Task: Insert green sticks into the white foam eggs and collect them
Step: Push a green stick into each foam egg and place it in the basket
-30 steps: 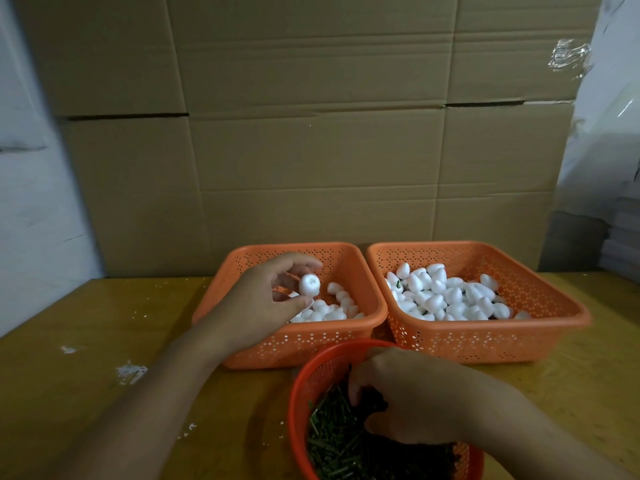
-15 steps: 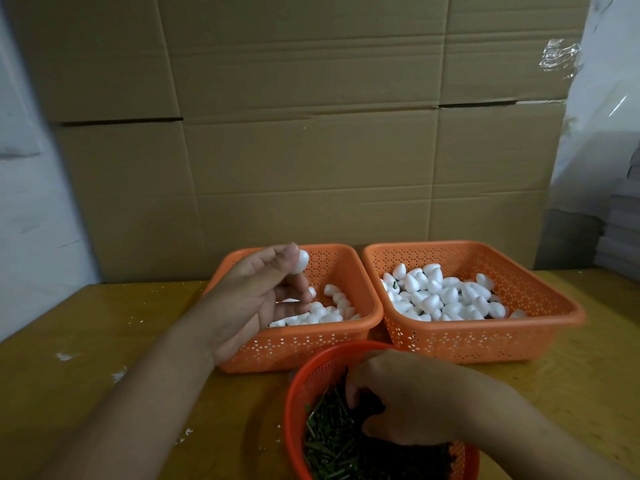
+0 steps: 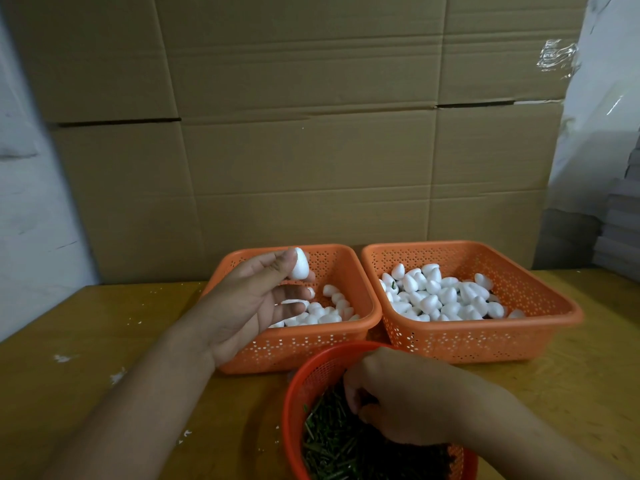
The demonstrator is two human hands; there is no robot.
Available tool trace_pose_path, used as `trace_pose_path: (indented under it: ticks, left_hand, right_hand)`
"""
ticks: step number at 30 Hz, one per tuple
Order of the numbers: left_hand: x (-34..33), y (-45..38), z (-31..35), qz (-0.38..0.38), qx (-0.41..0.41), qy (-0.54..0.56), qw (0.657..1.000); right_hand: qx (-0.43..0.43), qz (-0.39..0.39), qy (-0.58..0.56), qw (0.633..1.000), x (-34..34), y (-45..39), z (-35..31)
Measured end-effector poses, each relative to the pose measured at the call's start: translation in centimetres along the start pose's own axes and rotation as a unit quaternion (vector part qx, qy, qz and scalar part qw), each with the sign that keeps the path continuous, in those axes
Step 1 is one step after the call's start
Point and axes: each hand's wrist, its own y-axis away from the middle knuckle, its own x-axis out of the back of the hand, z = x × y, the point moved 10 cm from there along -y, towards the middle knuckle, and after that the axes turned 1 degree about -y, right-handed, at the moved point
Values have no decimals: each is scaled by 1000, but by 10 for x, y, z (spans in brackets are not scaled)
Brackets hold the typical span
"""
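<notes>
My left hand (image 3: pixel 252 299) is raised palm-up over the left orange basket (image 3: pixel 298 348) and pinches one white foam egg (image 3: pixel 300 269) between thumb and fingertips. Loose foam eggs (image 3: pixel 325 313) lie in that basket. The right orange basket (image 3: pixel 485 341) holds a larger heap of eggs (image 3: pixel 446 296), one showing a green stick. My right hand (image 3: pixel 401 396) reaches down into the round red basket (image 3: pixel 304 379) of green sticks (image 3: pixel 329 441), fingers curled among them; what they hold is hidden.
The baskets stand on a yellow wooden table (image 3: pixel 104 358) sprinkled with white foam crumbs (image 3: pixel 62 358). A wall of cardboard boxes (image 3: pixel 311 150) rises right behind the baskets. Grey stacked material (image 3: pixel 620 230) sits at the far right.
My left hand lifted an egg out of the left basket and turned palm-up, raising the egg higher. My right hand stayed in the stick basket.
</notes>
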Motion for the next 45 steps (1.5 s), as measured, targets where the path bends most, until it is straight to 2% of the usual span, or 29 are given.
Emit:
trace_pose_path:
  ticks: [5, 14, 18, 21, 24, 28, 31, 34, 45]
  left_hand:
    - [-3, 0, 2, -6, 19, 46, 999]
    - [-12, 2, 2, -10, 32, 64, 997]
    - [-11, 4, 1, -6, 27, 48, 998]
    - [-10, 4, 1, 4, 23, 39, 999]
    - [-10, 3, 2, 4, 17, 39, 999]
    - [-13, 3, 3, -9, 10, 49, 999]
    - [-14, 3, 1, -18, 16, 66, 998]
    - [-15, 3, -1, -22, 19, 71, 997]
    - [-24, 9, 5, -52, 11, 56, 997]
  right_hand:
    - [-2, 36, -21, 999, 6, 0, 1]
    - [4, 45, -12, 999, 10, 0, -2]
    - [26, 86, -41, 995, 21, 0, -2]
    - [14, 134, -105, 985, 42, 5, 3]
    - [6, 204, -208, 957, 69, 15, 7]
    - [6, 312, -347, 884, 104, 34, 13]
    - [10, 338, -431, 837, 112, 41, 17]
    - [11, 339, -474, 812, 111, 41, 18]
    - [-29, 394, -350, 849, 115, 47, 17]
